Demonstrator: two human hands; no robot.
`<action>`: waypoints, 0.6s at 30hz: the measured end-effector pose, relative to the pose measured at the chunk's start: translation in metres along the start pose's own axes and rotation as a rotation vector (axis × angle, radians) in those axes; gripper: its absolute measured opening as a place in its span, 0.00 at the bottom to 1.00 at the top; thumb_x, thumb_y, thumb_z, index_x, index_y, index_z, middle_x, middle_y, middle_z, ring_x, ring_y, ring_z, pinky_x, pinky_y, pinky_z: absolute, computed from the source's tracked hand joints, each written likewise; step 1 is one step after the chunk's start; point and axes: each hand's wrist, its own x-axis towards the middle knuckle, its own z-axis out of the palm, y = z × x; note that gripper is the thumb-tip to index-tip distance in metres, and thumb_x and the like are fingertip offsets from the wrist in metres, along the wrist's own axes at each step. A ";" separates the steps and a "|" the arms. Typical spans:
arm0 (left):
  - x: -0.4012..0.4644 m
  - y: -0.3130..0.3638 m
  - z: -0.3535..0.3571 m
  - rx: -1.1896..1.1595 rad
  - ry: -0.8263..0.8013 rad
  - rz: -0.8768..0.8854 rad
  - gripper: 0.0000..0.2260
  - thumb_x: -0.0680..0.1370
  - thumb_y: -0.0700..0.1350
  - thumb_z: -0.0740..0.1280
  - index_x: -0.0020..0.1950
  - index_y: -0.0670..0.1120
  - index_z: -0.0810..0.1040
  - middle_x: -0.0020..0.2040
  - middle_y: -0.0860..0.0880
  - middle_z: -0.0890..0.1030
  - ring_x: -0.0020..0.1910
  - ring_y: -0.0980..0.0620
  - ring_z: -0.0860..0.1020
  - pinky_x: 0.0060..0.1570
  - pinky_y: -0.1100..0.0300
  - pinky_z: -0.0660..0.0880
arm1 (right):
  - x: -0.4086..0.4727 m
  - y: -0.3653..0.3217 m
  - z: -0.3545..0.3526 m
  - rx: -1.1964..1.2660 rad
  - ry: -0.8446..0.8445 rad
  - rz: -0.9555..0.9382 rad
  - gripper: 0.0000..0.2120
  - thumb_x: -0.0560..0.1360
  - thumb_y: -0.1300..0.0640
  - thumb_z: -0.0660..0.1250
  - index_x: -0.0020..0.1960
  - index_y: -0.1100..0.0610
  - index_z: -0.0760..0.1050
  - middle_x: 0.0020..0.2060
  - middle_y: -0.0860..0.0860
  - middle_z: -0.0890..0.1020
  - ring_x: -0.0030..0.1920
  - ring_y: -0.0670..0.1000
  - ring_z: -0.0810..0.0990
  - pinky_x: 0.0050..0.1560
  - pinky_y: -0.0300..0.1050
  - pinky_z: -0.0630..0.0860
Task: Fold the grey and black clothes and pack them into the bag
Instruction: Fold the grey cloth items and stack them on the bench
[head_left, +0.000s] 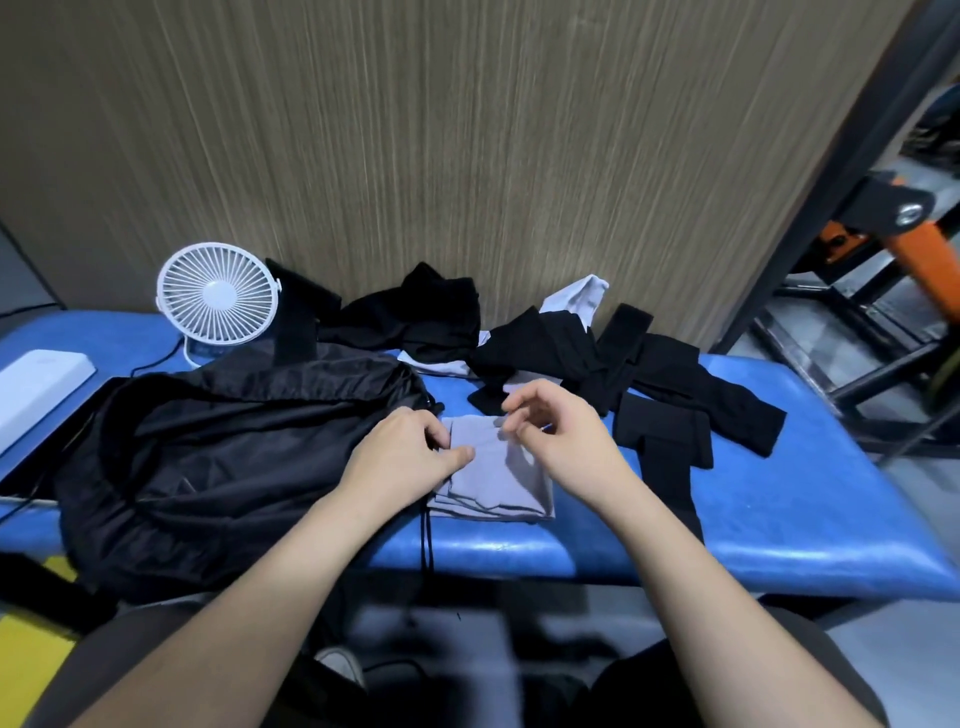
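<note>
The bag lies on the counter, at its left; just right of it, near the front edge, lies the folded cloth; the left hand rests on the cloth's left edge, the right hand is over its far right corner; behind and to the right sprawls the clothes pile; the fan stands behind the bag, against the wall.
</note>
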 end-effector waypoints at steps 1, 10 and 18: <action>0.000 0.001 0.000 -0.014 -0.003 -0.009 0.12 0.70 0.59 0.73 0.38 0.53 0.77 0.40 0.53 0.81 0.42 0.58 0.79 0.43 0.57 0.74 | -0.001 0.002 -0.004 -0.104 0.026 -0.032 0.15 0.73 0.71 0.61 0.48 0.53 0.77 0.41 0.49 0.83 0.44 0.45 0.80 0.43 0.33 0.71; -0.001 0.003 -0.001 -0.224 0.005 -0.096 0.06 0.71 0.49 0.73 0.38 0.50 0.79 0.36 0.55 0.80 0.39 0.55 0.77 0.38 0.58 0.70 | -0.005 0.014 -0.013 -0.420 -0.143 -0.118 0.11 0.72 0.63 0.69 0.52 0.51 0.77 0.50 0.48 0.75 0.55 0.50 0.72 0.58 0.46 0.71; -0.003 -0.003 -0.001 -0.135 0.038 -0.064 0.05 0.74 0.48 0.68 0.43 0.51 0.73 0.37 0.49 0.81 0.37 0.51 0.76 0.41 0.55 0.73 | -0.003 0.015 -0.007 -0.522 -0.144 -0.210 0.11 0.73 0.55 0.71 0.56 0.50 0.76 0.54 0.44 0.75 0.55 0.47 0.70 0.56 0.46 0.72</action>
